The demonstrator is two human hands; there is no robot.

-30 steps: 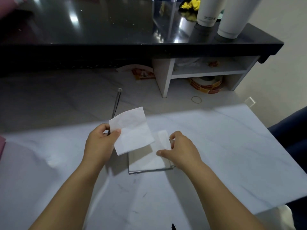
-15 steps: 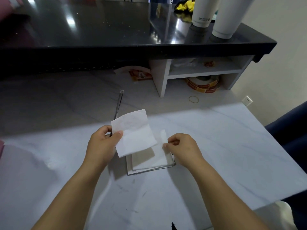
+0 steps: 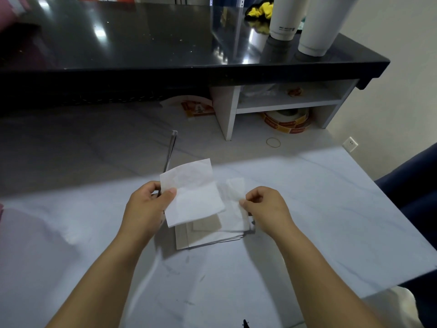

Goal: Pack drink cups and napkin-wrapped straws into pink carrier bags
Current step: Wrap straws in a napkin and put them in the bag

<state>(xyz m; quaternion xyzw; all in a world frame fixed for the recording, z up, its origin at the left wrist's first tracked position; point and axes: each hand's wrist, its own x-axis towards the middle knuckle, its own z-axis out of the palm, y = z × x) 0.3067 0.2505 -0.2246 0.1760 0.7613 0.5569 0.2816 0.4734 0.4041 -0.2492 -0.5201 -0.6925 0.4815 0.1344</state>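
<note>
Now: napkin and straw in left hand, right peeling the stack

Left hand (image 3: 146,209) is pinching a napkin (image 3: 192,192) by its left edge together with a wrapped straw (image 3: 169,150) — straw's long axis pointing away, toward the black counter (image 3: 142,39). Right hand (image 3: 264,207) is pinching a sheet corner off the napkin stack (image 3: 212,235) on the table (image 3: 331,209).

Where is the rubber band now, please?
The rubber band lies on the marble table, far right, just before the sticker roll under the white shelf.

Drink shop counter; tall paper cups (image 3: 283,18), sticker roll (image 3: 287,120), napkin stack (image 3: 212,235)
</note>
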